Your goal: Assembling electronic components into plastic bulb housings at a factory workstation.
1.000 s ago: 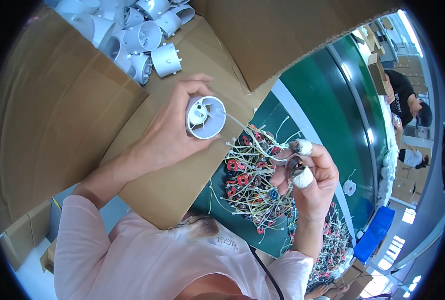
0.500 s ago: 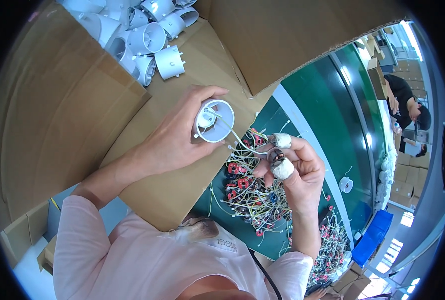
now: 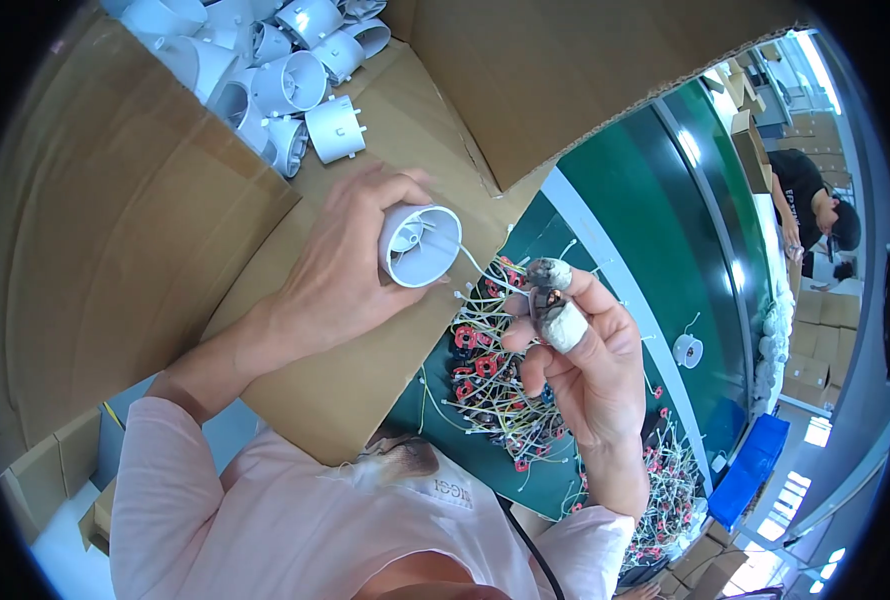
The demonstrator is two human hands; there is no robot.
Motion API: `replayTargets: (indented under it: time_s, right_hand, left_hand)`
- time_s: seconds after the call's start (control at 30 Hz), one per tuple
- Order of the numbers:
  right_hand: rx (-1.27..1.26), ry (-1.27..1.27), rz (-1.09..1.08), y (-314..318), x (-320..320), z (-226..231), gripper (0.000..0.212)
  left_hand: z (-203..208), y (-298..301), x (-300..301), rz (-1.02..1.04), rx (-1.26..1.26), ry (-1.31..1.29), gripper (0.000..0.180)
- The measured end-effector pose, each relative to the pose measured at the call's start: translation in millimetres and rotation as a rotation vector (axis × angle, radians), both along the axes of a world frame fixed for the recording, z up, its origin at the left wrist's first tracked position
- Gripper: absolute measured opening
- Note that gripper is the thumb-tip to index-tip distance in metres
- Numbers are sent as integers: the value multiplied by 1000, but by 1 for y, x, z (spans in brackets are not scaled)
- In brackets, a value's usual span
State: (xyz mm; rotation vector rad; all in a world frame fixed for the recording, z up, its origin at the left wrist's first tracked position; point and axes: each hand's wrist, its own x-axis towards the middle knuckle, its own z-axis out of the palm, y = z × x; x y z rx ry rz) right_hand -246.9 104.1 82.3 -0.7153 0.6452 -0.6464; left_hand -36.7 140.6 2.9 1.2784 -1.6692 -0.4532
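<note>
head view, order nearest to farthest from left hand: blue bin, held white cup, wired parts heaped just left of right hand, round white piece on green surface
1. Held white cup: in the left hand.
2. Wired parts: heaped just left of the right hand.
3. Round white piece: right of the right hand, on the green surface.
4. Blue bin: far right, lower down.

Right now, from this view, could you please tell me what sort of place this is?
Probably a factory assembly area: a heap of wired red and black parts lies on a long green work surface, beside an open cardboard box of white plastic cylinders.
</note>
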Motion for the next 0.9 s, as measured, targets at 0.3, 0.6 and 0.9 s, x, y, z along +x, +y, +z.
replayTargets:
  time_s: [0.3, 0.6, 0.9]
  right_hand:
    - [-520, 498, 133, 4, 25, -2, 32]
    - [-1607, 832, 47, -6, 30, -17, 35]
    - [-1668, 679, -45, -11, 38, -35, 35]
  left_hand:
    - [16, 6, -10, -69, -78, -112, 64]
    - [20, 7, -6, -37, -21, 3, 60]
    - [18, 8, -8, -7, -69, -54, 59]
